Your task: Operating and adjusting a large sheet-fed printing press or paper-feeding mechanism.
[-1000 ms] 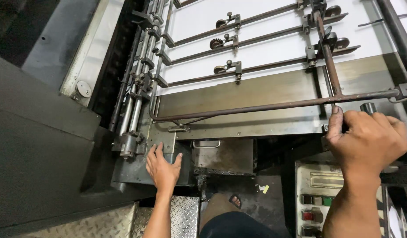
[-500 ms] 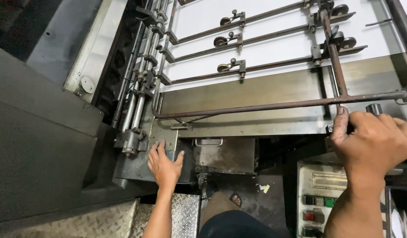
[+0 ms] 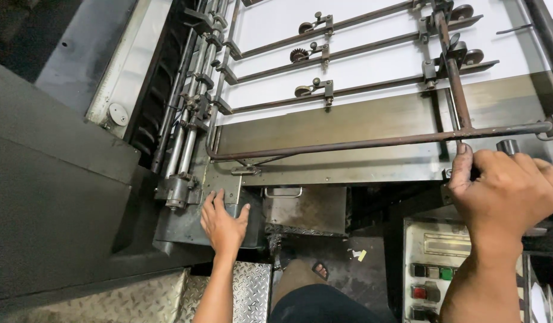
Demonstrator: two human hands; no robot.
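My left hand [image 3: 224, 222] open, flat on the press's dark metal side housing [image 3: 186, 224], right hand [image 3: 508, 190] closed around a small black knob [image 3: 507, 146] at the feed table's [image 3: 348, 128] near right corner, grey control panel with red and green buttons [image 3: 433, 269] below

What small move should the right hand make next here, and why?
Probably a small turn of the knob: the right hand is closed at the machine's front edge beside it, while the left hand lies flat on the dark housing, apparently bracing. What the grip encloses is hidden.
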